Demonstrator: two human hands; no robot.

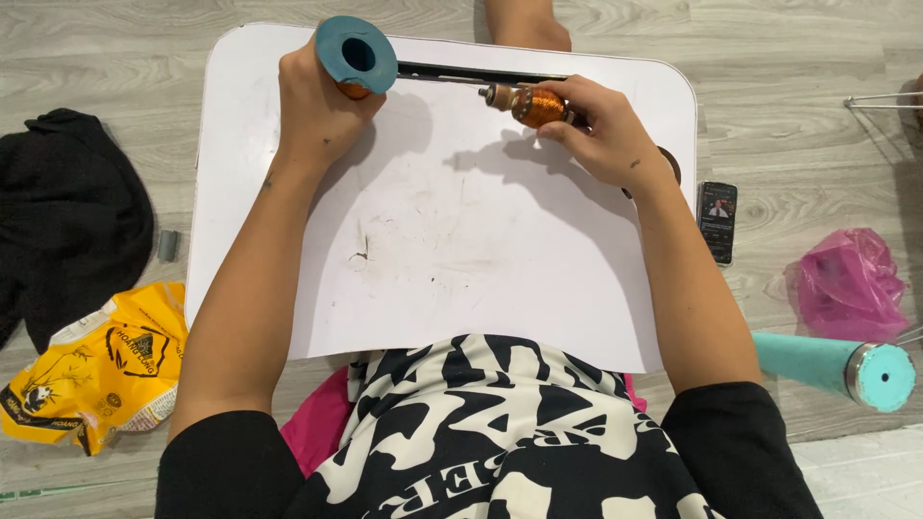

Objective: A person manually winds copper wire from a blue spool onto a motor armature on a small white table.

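My left hand [317,111] grips a spool with a teal end cap [356,56] and copper wire showing beneath it, held upright over the far left of a white lap table [461,259]. My right hand [601,130] holds a small motor part wound with copper wire [529,104], its metal shaft pointing left toward the spool. Both hands hover near the table's far edge, a short gap apart.
A black slot runs along the table's far edge [481,74]. A phone [717,219] lies on the wooden floor at right, with a pink bag [851,284] and a teal cylinder [836,365]. A black cloth [67,211] and a yellow packet [96,370] lie left.
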